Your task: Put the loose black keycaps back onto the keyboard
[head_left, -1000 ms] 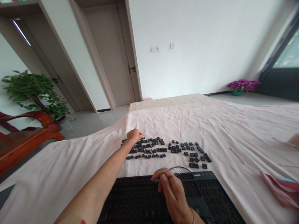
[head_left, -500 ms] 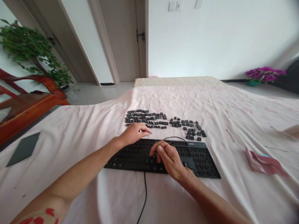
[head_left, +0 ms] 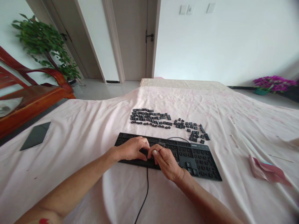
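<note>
Keyboard [head_left: 187,152] lies on the pale cloth [head_left: 93,118], under both of my hands, with many bare sockets showing. Through the head camera I see my right hand [head_left: 164,160] curled closed, holding a thin wire [head_left: 161,144]. My left hand [head_left: 135,148] is just beside it, fingers bent; whether they hold a small cap, I cannot tell. Beyond the keyboard, loose caps [head_left: 169,123] lie in rough rows. The cable [head_left: 146,194] runs toward my side, and the phone [head_left: 36,136] rests well apart, at left.

Pale lettering [head_left: 194,145] on the keyboard [head_left: 185,152], perhaps a brand, unreadable.
</note>
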`<state>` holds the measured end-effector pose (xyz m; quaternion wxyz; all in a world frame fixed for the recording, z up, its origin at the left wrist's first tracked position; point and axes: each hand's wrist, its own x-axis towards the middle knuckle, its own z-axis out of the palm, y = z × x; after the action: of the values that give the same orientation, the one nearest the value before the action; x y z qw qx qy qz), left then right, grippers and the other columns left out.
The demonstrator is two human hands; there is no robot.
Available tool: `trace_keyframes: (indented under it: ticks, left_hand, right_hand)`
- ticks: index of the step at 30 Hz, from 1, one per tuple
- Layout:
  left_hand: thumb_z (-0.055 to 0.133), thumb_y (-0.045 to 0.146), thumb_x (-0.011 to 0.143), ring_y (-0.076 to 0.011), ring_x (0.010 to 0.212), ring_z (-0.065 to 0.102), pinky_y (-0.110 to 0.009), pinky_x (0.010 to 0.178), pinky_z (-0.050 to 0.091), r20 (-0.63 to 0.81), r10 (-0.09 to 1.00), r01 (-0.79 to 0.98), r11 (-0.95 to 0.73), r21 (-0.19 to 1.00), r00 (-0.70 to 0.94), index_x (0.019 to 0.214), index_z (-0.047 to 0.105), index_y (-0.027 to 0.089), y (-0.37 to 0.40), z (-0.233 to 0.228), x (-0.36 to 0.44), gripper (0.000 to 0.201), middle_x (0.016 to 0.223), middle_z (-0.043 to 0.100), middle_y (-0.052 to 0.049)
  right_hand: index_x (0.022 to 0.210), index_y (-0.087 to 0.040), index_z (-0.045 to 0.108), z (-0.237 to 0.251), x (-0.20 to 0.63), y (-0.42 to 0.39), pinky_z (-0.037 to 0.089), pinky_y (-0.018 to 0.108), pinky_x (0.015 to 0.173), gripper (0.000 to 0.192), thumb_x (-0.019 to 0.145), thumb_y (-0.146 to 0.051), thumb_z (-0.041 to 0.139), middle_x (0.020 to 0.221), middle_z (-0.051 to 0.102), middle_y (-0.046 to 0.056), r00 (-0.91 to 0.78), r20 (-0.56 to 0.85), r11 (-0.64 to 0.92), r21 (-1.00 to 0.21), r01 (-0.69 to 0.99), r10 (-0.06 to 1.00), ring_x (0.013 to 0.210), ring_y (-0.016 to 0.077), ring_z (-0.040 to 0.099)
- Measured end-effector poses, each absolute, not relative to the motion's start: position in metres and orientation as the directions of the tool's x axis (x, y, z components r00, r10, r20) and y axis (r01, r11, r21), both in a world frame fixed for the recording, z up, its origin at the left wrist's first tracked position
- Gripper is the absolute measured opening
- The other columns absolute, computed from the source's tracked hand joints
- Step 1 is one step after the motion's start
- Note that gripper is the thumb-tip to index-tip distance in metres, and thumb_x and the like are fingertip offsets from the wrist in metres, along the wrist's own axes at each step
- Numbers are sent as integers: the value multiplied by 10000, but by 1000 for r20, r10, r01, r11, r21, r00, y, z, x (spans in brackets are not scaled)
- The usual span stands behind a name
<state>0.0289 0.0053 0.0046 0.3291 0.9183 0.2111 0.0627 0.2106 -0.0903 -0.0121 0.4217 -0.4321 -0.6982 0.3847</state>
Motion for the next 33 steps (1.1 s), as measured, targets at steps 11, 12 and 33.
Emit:
trace_keyframes:
  ticks: [11, 12, 33]
  left_hand:
    - [769, 290, 690, -156, 845, 564, -244, 750, 385, -4, 490, 393, -693, 604, 871, 773, 709, 229, -2, -1, 31, 119, 875, 631, 8]
    - [763, 309, 698, -160, 848, 566, -248, 750, 385, 3, 511, 409, -692, 595, 860, 786, 712, 231, -4, -1, 32, 128, 878, 636, 3]
    - [621, 230, 736, -142, 800, 659, -226, 747, 493, 143, 835, 501, -446, 742, 532, 886, 690, 185, 78, 12, 86, 171, 858, 725, -19]
  right_hand:
    - [812, -210, 558, -17, 204, -90, 415, 237, 597, 311, 989, -330, 333, 756, 575, 13, -267, 322, 397, -863, 312, 909, 631, 116, 513]
    - [810, -212, 557, -19, 205, -91, 422, 244, 605, 311, 987, -335, 333, 762, 577, 18, -256, 339, 408, -863, 299, 905, 638, 121, 518]
    - [894, -198, 611, -20, 228, -76, 458, 259, 549, 295, 961, -407, 413, 856, 642, 51, 535, 287, 305, -951, 58, 795, 590, 125, 546]
